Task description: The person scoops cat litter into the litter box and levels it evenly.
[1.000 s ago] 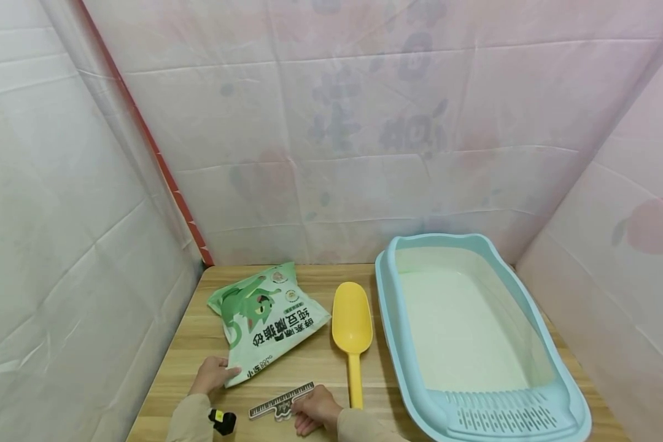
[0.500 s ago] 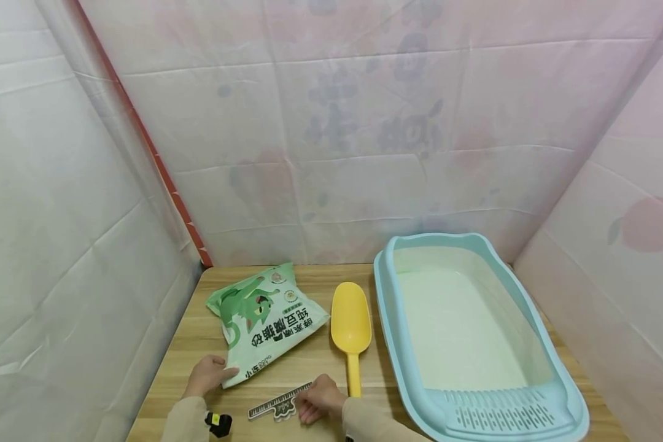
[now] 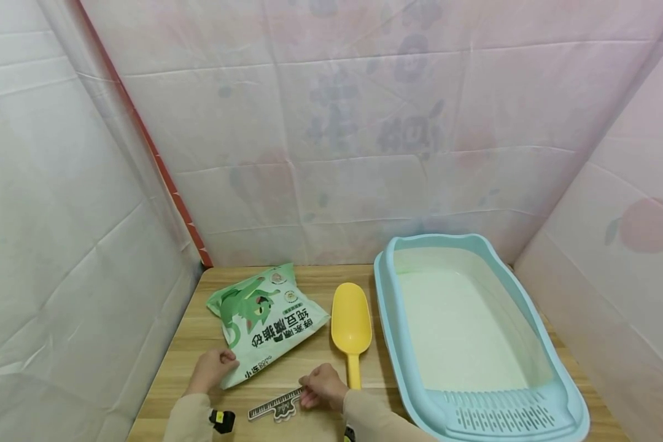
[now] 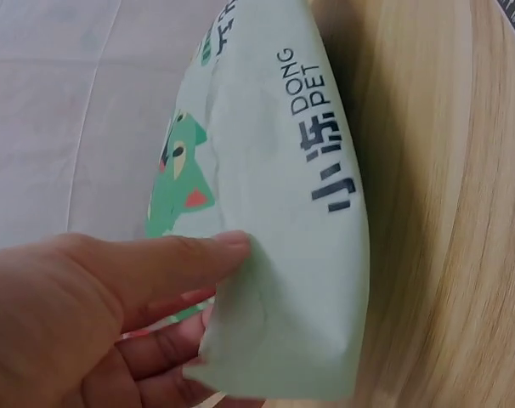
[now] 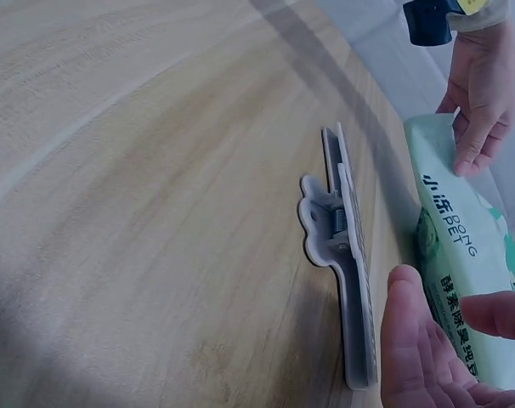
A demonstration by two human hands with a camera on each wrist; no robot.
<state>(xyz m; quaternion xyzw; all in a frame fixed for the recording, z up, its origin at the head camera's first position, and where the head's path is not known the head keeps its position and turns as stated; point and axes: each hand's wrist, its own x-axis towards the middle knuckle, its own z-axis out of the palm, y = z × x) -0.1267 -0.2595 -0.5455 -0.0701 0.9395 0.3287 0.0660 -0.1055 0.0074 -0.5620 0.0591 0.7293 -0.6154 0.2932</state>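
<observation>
Left hand [image 3: 212,368] pinches the green bag [image 3: 273,325] by a corner, right hand [image 3: 323,387] loose, empty; bag's probably squishy but hefty, better cradled underneath.

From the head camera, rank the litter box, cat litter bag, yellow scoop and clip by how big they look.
Blue litter box
Cat litter bag
Yellow scoop, handle partly hidden
Piano-key clip, partly behind the right hand

Your right grip [image 5: 436,378], thumb and fingers parted, reaches just beside a grey clip [image 5: 325,246] with a scalloped handle on the wood-grained worktop [image 5: 181,221]; beyond, your left grip [image 5: 485,89] holds one end of a pale green bag [image 5: 461,234].
</observation>
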